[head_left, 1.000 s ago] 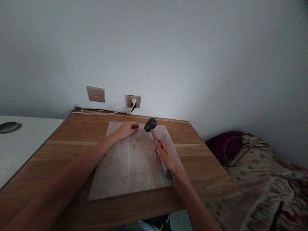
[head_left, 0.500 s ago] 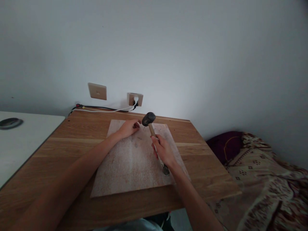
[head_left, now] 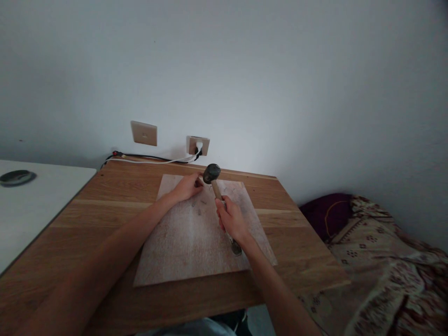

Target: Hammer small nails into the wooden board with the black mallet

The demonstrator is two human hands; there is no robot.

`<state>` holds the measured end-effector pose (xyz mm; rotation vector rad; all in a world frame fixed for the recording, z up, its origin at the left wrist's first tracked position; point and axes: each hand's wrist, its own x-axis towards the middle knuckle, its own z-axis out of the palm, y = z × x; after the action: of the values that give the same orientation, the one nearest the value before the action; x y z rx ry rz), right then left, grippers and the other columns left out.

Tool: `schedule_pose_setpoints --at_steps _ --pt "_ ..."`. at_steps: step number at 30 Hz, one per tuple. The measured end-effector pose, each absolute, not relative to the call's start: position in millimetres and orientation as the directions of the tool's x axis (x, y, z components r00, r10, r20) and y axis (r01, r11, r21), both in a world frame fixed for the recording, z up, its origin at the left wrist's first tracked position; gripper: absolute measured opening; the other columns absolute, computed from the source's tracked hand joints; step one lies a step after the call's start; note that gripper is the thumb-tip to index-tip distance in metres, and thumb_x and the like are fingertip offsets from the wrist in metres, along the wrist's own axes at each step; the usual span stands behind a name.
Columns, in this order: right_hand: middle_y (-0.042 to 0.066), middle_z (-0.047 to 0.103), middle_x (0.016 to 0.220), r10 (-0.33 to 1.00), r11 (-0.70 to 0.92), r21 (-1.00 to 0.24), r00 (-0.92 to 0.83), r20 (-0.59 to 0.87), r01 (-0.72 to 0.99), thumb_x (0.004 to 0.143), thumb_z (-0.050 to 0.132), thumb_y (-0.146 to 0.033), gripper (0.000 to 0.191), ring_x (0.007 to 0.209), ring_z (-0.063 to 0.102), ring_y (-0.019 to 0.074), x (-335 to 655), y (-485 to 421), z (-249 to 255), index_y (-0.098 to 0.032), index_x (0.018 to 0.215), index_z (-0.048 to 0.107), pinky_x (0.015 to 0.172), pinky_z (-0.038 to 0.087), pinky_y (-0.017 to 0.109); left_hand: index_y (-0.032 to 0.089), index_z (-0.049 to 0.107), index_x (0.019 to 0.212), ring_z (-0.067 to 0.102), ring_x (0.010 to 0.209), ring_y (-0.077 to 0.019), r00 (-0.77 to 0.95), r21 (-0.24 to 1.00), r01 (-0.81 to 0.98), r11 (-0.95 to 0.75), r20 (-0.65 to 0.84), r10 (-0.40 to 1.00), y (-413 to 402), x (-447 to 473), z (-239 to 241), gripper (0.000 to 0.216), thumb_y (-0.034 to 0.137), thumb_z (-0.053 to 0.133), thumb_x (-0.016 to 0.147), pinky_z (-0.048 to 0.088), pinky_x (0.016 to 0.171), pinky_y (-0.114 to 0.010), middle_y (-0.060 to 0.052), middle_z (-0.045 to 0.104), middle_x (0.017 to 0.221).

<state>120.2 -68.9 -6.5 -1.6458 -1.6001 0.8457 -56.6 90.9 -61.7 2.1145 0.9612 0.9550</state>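
My right hand (head_left: 231, 218) is wrapped round the wooden handle of a mallet (head_left: 212, 173) with a dark, rounded head. The mallet tilts over the far part of a pale, worn wooden board (head_left: 182, 252). Close to the left of its head, my left hand (head_left: 188, 186) rests at the board's far edge with fingers curled together. What those fingertips hold, if anything, is hidden or too small to make out. A few thin, nail-like pieces (head_left: 203, 202) lie on the board between my hands.
Beneath the board is a brown wooden table (head_left: 294, 233). Cables (head_left: 154, 161) run along its back edge to a wall socket (head_left: 198, 145). To the left stands a white surface with a round dark object (head_left: 17, 177); patterned cloth (head_left: 371, 247) and a purple cushion (head_left: 327, 214) lie right.
The mallet and my right hand have shifted slightly left, bringing the mallet head nearer my left fingertips. My left hand stays at nearly the same spot on the board.
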Motion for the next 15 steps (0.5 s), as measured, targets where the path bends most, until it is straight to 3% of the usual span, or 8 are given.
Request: schedule_pose_setpoints --at_steps 3,9,15 --pt "-0.006 0.052 0.058 1.0 -0.024 -0.823 0.03 -0.008 0.567 0.101 0.047 -0.037 0.021 0.039 0.05 0.0099 122.2 -67.3 -7.8 -0.02 0.091 0.056 0.039 0.035 0.02 0.017 0.065 0.12 0.074 0.082 -0.0219 0.464 0.752 0.361 -0.552 0.368 0.805 91.8 -57.1 -62.6 0.046 0.011 0.067 0.075 0.057 0.078 -0.032 -0.003 0.078 0.091" --pt "-0.007 0.052 0.062 0.998 -0.028 -0.852 0.058 0.002 0.522 0.103 0.039 -0.047 0.029 0.037 0.048 0.0096 125.0 -67.7 -8.4 -0.022 0.098 0.053 0.034 0.034 0.02 0.016 0.064 0.122 0.073 0.078 -0.0194 0.468 0.783 0.324 -0.531 0.355 0.809 92.5 -56.8 -66.3 0.043 0.015 0.067 0.08 0.056 0.075 -0.031 -0.003 0.076 0.087" --pt "-0.008 0.051 0.058 0.999 -0.042 -0.873 0.016 -0.039 0.486 0.098 0.048 -0.05 0.03 0.035 0.048 0.0098 123.2 -71.1 -16.1 -0.022 0.091 0.055 0.032 0.034 0.02 0.016 0.065 0.112 0.069 0.079 -0.02 0.472 0.738 0.397 -0.546 0.346 0.811 90.6 -60.6 -57.4 0.043 0.007 0.067 0.07 0.055 0.073 -0.031 -0.003 0.073 0.09"
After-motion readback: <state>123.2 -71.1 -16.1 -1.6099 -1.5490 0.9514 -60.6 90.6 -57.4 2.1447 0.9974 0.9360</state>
